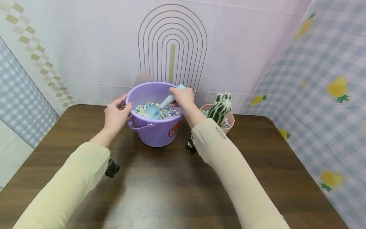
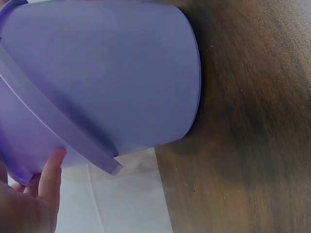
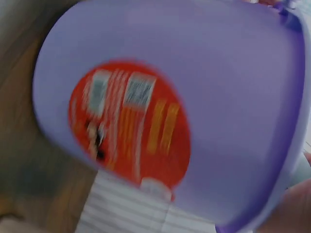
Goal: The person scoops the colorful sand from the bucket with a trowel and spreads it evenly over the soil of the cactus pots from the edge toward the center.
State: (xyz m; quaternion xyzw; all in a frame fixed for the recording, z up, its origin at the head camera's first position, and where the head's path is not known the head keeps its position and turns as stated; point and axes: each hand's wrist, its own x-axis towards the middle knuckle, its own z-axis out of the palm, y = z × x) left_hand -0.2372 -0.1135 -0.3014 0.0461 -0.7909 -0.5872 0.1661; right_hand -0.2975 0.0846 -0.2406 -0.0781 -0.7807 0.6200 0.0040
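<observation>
A purple bucket (image 1: 155, 133) stands on the table with small pastel pebbles (image 1: 170, 113) inside. My left hand (image 1: 115, 116) grips its left rim, thumb over the edge and fingers outside. In the left wrist view those fingers (image 2: 50, 179) lie against the bucket wall beside the hanging handle (image 2: 58, 116). My right hand (image 1: 183, 98) holds a light blue scoop (image 1: 166, 102) by its handle, above the bucket's right rim. The scoop's bowl rests down among the pebbles. A red label (image 3: 131, 126) fills much of the bucket's side in the right wrist view.
Right of the bucket, partly behind my right forearm, sits a light pink pot (image 1: 231, 122) with a knitted green cactus (image 1: 218, 111) and similar pebbles. The brown wooden table (image 1: 160, 187) meets a white cloth backdrop (image 1: 100, 47); a checked cloth (image 1: 311, 105) hangs along the right.
</observation>
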